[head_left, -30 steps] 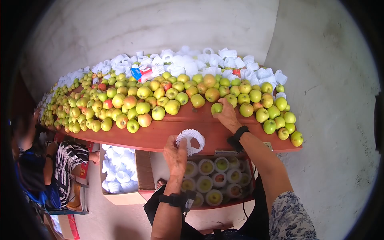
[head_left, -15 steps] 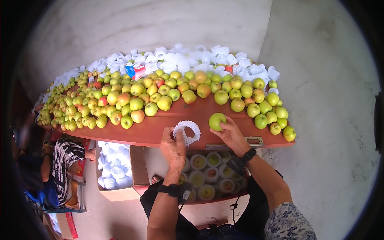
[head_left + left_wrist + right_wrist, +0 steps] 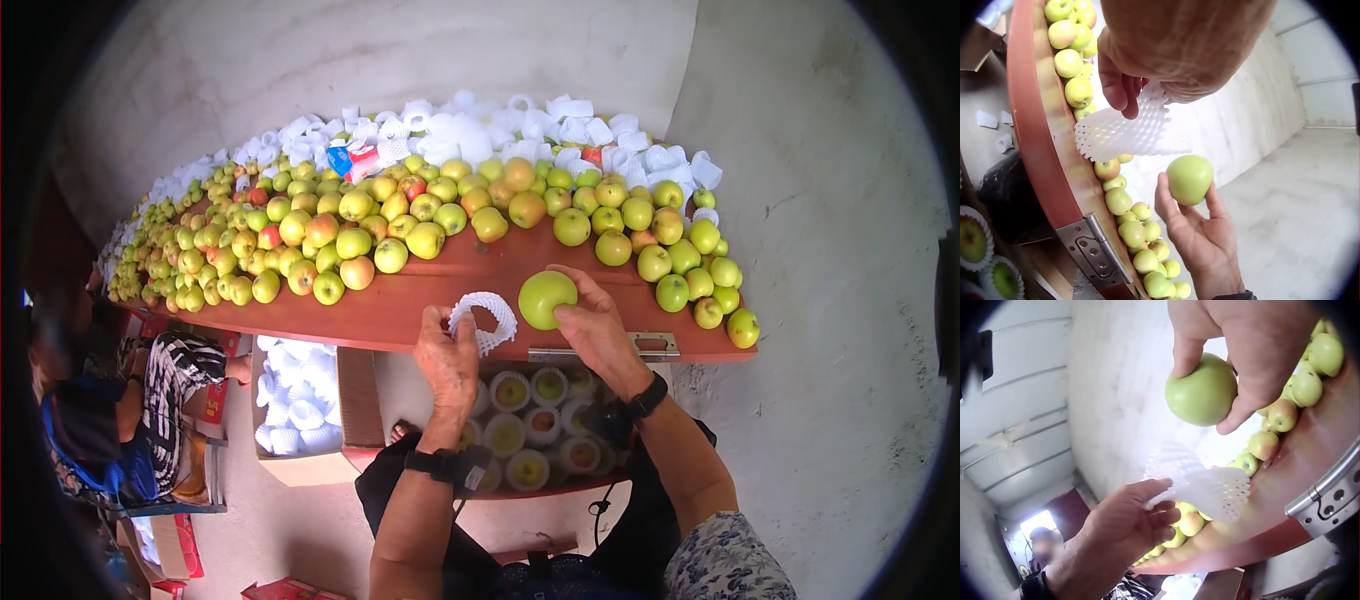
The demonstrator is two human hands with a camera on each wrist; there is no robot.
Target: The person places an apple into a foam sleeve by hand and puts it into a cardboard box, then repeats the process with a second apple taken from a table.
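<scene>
A white foam net sleeve point(image 3: 484, 322), its ring open, is pinched by the left hand point(image 3: 446, 362) above the table's front edge. Just right of it, the right hand point(image 3: 600, 335) grips a green apple point(image 3: 547, 299) between thumb and fingers. Apple and sleeve are close but apart. In the left wrist view the sleeve point(image 3: 1125, 130) hangs from the left hand's fingers, with the apple point(image 3: 1190, 180) beyond it. The right wrist view shows the apple point(image 3: 1202, 390) in the right hand point(image 3: 1244, 353), above the sleeve point(image 3: 1200, 487).
Many apples point(image 3: 353, 242) lie along the red table point(image 3: 440, 290), white foam sleeves point(image 3: 440, 140) behind them. Below stand a carton of sleeves point(image 3: 300, 470) and a box of sleeved apples point(image 3: 510, 390). A metal hinge point(image 3: 655, 344) sits at the front edge. Another person point(image 3: 110, 400) sits at left.
The right hand has lifted the green apple from among the others on the table and brought it toward the person, beside the sleeve. The left hand still pinches the sleeve, slightly shifted.
</scene>
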